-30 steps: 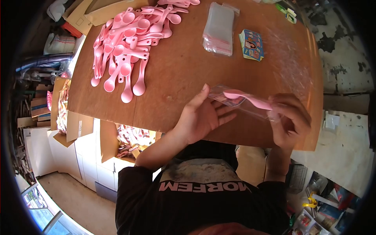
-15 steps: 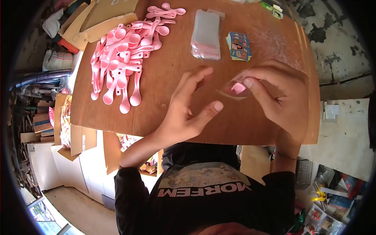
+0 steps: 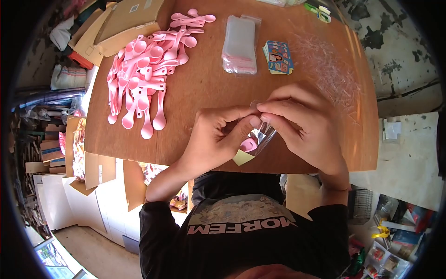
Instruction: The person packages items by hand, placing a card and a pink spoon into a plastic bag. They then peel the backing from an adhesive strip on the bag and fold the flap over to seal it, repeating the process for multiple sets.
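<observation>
Both hands meet near the table's front edge at a clear plastic bag (image 3: 268,134). My left hand (image 3: 211,137) pinches the bag's upper edge between thumb and fingers. From the other side, my right hand (image 3: 304,128) grips the same edge, its fingertips close to the left thumb. Inside the bag shows part of a pink spoon (image 3: 249,144), with a pale yellow card (image 3: 243,157) at the lower end. The left hand hides the rest of the spoon. Beyond the hands lie a stack of clear bags (image 3: 240,42) and a pile of small blue printed cards (image 3: 278,56).
A heap of pink spoons (image 3: 144,69) covers the table's left side, beside a cardboard box (image 3: 132,23). Thin clear plastic strips (image 3: 330,69) lie scattered at the right. A green tape dispenser (image 3: 319,11) stands at the far right edge. Open cartons (image 3: 100,167) are below left.
My right hand has brought the bag left and down, toward my body. My left hand, open and apart before, has closed on the bag's edge.
</observation>
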Motion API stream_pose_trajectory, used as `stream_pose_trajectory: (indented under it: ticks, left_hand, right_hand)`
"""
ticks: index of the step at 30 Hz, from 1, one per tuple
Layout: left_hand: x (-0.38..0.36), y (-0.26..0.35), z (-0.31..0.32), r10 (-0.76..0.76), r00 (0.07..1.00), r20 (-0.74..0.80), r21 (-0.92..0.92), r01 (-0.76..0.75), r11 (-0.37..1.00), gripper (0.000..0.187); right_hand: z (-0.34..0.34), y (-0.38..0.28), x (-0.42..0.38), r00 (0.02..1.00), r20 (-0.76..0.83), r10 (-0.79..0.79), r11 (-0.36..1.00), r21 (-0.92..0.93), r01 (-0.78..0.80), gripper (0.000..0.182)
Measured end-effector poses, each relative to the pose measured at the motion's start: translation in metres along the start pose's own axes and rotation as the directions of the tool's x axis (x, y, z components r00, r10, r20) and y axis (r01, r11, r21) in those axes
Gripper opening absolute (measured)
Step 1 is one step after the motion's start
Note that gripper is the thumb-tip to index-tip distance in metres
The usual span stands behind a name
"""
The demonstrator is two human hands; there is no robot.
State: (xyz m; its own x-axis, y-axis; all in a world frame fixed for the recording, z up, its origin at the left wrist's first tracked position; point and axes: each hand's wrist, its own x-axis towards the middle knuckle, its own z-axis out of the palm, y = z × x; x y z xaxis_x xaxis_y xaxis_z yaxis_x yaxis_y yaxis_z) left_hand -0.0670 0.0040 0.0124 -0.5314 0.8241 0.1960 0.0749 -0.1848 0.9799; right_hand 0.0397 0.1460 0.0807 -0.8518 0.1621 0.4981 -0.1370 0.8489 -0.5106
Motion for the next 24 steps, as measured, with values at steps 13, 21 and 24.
stream_pose_trajectory:
  ticks: [13,21,24]
  left_hand:
    - [0.007,0.018,-0.002,0.102,0.974,0.202,0.458,-0.186,0.869,0.021]
    - [-0.012,0.008,0.006,0.145,0.979,-0.141,-0.070,-0.156,0.985,0.019]
    - [-0.013,-0.006,0.008,0.321,0.893,-0.316,-0.013,-0.343,0.939,0.020]
  right_hand:
    - [-0.011,0.011,0.006,0.972,0.174,-0.158,0.953,-0.231,0.196,0.013]
    - [-0.006,0.051,-0.016,0.961,-0.140,0.240,0.543,0.840,-0.013,0.003]
    - [-0.055,0.097,0.004,0.993,-0.105,0.050,0.300,0.950,0.086,0.011]
